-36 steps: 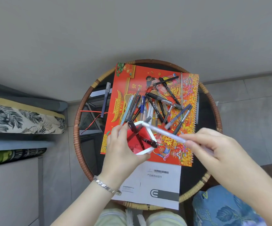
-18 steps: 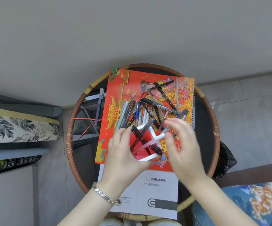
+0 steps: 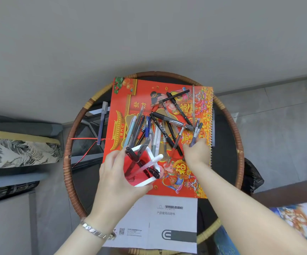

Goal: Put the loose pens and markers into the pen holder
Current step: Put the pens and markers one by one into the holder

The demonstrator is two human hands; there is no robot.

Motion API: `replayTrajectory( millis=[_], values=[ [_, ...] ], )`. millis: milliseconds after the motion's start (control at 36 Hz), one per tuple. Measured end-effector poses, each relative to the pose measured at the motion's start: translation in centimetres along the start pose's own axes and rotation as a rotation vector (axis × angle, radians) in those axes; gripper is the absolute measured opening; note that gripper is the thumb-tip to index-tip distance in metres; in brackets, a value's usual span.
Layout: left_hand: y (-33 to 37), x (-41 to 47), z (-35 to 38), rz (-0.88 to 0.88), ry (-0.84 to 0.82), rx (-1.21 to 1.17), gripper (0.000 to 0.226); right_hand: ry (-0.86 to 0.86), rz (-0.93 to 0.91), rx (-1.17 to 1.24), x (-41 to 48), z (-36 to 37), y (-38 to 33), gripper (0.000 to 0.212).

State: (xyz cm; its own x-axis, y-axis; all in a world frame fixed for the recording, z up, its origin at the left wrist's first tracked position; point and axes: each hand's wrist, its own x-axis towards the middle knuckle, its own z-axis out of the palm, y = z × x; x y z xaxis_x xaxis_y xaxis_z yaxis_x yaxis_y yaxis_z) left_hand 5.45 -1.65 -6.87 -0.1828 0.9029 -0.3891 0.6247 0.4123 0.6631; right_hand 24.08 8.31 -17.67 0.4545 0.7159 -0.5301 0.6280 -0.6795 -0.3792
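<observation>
1. Legibly, on white booklet (image 3: 167, 218) at near desk (image 3: 70, 162) edge: "产品使用说明书".
2. On red calendar (image 3: 123, 111), heaped loose pens (image 3: 160, 129), long axes mostly near-to-far, several crossed.
3. At calendar's near left, tilted pen holder (image 3: 143, 184), white-rimmed, red inside, gripped by left hand (image 3: 116, 181); inside, black markers (image 3: 153, 172) and white pen (image 3: 154, 161) pointing far-right.
4. Right hand (image 3: 197, 153) down on heap's right edge; cannot tell whether gripping.

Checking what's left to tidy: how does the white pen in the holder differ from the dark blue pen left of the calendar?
The white pen leans tilted in the pen holder; the dark blue pen lies flat on the table. The white pen crosses black pens; the dark blue pen touches none. Both are slim.
</observation>
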Motion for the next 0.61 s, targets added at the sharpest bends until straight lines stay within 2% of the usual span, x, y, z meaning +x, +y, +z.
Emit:
replayTrajectory(
  millis=[139,222,306,417,500,611],
  values=[
    [-0.5,-0.6,0.4,-0.029,-0.015,0.004,0.086,-0.105,-0.096,0.197,-1.2,-1.9,0.9,0.003],
    [-0.4,-0.9,0.5,-0.032,-0.029,-0.008,0.084,-0.244,-0.097,0.344,-3.2,-4.6,0.9,0.010],
    [-0.3,-1.0,0.6,-0.026,-0.043,-0.007,0.080,-0.393,-0.218,0.315,-5.2,-8.1,0.6,0.007],
    [0.0,-0.9,0.7,-0.016,-0.034,0.032,0.083,-0.718,-0.314,0.352,-8.7,-13.1,-0.7,0.016],
    [0.6,-0.8,0.9,0.015,-0.035,0.049,0.082,-0.821,-0.371,0.186,-11.0,-15.4,-2.1,0.024],
    [1.9,-0.9,1.2,0.111,-0.041,0.082,0.089,-0.729,-0.600,-0.335,-11.8,-15.4,-3.4,0.027]
  ],
)
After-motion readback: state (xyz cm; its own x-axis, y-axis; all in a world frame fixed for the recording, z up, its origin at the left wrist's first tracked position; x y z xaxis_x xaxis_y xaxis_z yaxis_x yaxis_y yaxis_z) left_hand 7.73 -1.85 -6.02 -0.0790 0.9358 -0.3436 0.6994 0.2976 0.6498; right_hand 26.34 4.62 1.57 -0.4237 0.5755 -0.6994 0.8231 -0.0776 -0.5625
